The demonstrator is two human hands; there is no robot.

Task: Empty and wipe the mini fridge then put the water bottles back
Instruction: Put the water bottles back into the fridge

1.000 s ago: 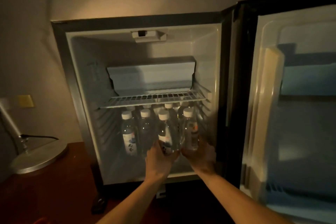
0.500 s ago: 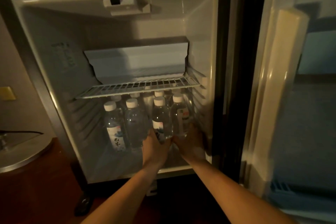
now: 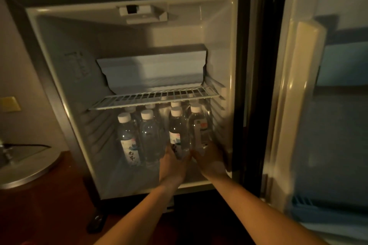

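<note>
The mini fridge stands open in dim light. Several clear water bottles with white caps stand on its floor under the wire shelf. My left hand grips the lower part of one front bottle. Beside it, my right hand grips the base of the rightmost front bottle. Both held bottles are upright and close together inside the fridge. Two more front bottles, one labelled and one plain, stand to the left, untouched. Others behind are partly hidden.
The fridge door hangs open at the right, with a blue door tray low down. A round metal lamp base and a cable sit on the dark wooden surface at the left. A freezer box sits above the shelf.
The view has moved closer to the fridge. Both hands have stayed around the two right front bottles, reaching slightly deeper inside.
</note>
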